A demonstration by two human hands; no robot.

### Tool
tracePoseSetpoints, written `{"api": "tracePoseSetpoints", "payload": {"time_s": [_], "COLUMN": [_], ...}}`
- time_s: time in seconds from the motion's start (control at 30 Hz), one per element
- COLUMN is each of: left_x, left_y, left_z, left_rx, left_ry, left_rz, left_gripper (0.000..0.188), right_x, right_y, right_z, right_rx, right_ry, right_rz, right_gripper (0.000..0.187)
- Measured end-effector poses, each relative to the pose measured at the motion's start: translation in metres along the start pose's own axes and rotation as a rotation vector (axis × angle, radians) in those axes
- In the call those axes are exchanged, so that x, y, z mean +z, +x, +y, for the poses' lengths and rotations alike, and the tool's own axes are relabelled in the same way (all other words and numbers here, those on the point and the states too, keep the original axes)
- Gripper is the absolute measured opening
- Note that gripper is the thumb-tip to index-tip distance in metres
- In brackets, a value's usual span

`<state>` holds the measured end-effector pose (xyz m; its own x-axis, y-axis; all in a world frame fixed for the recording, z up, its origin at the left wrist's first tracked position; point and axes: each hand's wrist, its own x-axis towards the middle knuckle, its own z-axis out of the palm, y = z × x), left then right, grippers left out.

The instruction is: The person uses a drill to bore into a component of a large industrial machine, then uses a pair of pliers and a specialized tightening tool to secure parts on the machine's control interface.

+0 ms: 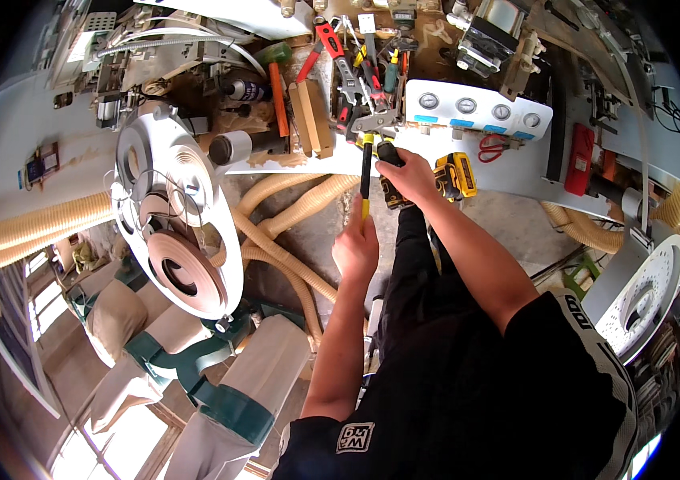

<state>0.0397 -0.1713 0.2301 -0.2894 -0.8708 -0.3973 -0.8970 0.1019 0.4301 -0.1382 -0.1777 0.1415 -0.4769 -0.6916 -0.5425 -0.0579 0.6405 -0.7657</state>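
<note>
My left hand [355, 250] is closed round the lower part of a long black-and-yellow handle [366, 172]. The handle runs up toward a grey metal tool head [375, 122] at the bench edge. My right hand [414, 179] is wrapped round a short black grip [389, 154] just to the right of it. Whether this grip belongs to the same tool, I cannot tell. Under and beside my right forearm, a yellow-and-black power tool [457, 176] sits at the bench edge, partly hidden by the arm.
Adjustable wrench [348, 78], pliers and screwdrivers crowd the bench behind the tool head. A white gauge panel [480, 110] and red-handled scissors [492, 147] are at right. Large tape reels [184, 272] stand at left, with beige ribbed hoses [308, 204] below the bench.
</note>
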Motion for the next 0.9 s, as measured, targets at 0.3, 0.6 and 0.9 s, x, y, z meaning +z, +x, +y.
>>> {"api": "tracePoseSetpoints", "payload": {"time_s": [0.3, 0.6, 0.9], "left_x": [-0.031, -0.045, -0.039], "left_y": [0.112, 0.020, -0.102], "left_z": [-0.053, -0.033, -0.004], "left_rx": [0.073, -0.117, -0.085], "left_ry": [-0.002, -0.584, -0.459], "left_rz": [0.292, 0.045, -0.140], "left_gripper": [0.049, 0.049, 0.048], "right_x": [0.002, -0.034, -0.052], "right_y": [-0.073, -0.067, -0.076], "right_z": [-0.016, -0.007, -0.005], "right_rx": [-0.175, -0.065, 0.005], "right_ry": [-0.224, 0.112, 0.209], "right_rz": [-0.094, -0.169, -0.236], "right_gripper": [0.042, 0.042, 0.045]}}
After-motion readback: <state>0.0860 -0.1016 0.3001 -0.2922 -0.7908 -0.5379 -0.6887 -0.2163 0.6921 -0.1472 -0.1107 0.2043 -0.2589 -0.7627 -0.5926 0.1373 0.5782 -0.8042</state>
